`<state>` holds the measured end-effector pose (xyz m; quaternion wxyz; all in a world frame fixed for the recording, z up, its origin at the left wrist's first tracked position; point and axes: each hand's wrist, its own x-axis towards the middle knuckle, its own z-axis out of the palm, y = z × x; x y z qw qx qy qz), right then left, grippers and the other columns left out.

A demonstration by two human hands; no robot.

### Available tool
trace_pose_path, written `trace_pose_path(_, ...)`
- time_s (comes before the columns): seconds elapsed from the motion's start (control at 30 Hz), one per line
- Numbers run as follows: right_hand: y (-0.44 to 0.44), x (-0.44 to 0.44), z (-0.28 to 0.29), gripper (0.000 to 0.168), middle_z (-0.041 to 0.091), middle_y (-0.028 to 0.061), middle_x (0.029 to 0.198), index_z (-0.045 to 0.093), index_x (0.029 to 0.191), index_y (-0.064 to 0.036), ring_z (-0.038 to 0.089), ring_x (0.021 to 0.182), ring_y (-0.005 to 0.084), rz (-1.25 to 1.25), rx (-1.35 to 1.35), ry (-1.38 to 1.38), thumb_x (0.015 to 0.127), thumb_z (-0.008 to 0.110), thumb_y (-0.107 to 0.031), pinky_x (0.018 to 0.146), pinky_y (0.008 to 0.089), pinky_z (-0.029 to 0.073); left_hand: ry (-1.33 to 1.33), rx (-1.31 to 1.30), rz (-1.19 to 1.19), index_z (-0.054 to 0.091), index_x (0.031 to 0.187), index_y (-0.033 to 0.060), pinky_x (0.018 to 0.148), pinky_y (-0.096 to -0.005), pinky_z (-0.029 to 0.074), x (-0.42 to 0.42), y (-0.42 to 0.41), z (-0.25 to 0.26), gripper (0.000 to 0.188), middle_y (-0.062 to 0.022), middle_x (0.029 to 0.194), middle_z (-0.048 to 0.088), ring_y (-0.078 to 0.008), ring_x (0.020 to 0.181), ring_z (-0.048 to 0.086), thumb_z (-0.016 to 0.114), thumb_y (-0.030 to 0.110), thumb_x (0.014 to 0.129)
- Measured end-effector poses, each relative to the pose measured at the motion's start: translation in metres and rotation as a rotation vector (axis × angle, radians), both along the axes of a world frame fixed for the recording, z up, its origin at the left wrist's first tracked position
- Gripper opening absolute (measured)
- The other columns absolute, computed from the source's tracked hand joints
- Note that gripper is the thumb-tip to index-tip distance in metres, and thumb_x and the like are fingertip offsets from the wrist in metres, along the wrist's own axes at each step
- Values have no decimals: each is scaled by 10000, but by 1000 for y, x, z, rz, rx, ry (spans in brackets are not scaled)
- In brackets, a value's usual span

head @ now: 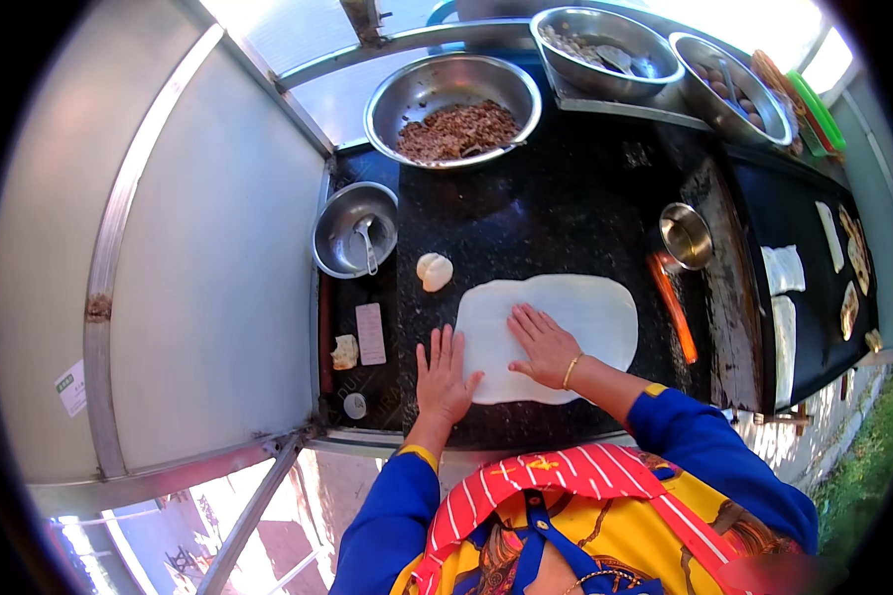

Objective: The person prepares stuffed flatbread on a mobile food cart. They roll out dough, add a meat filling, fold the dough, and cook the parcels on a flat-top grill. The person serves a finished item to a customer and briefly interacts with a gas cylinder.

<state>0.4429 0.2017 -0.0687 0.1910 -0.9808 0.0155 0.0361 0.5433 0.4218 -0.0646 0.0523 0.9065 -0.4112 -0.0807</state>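
Note:
A thin, flattened sheet of white dough (603,320) lies on the black stone worktop (536,216). My right hand (545,346) rests flat on the sheet, left of its middle, fingers pointing up and to the left. At the sheet's left edge, my left hand (443,375) lies palm down on the worktop with its fingers spread. Neither hand grips anything. A small lump of dough (434,272) sits above my left hand, apart from the sheet.
Beyond are steel bowls of minced filling (458,134), another food (577,48) and eggs (729,89). A steel bowl with a spoon (342,245) stands left. Right are a steel cup (686,236) with an orange handle and a black griddle (818,320) holding flatbreads. A panel (223,260) walls the left.

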Motion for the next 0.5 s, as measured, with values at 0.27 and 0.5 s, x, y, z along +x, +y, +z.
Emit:
trace_pose_path(0.27, -149, 223, 104, 175, 648, 40, 937, 703, 887, -113, 560, 1014, 245, -356, -275, -592, 827, 677, -275, 811, 390, 446, 94, 57, 20, 291, 1514, 75, 1194, -519, 61, 1, -4, 9, 844, -137, 1600, 208, -311, 1495, 131, 581, 513, 853)
trace_pose_path(0.5, -184, 303, 106, 237, 718, 76, 1000, 753, 955, -107, 649, 981, 258, -119, -554, 131, 875, 542, -177, 804, 397, 507, 182, 121, 32, 294, 1522, 133, 1190, -528, 64, 7, -6, 13, 811, -110, 1607, 196, -295, 1493, 140, 535, 573, 885)
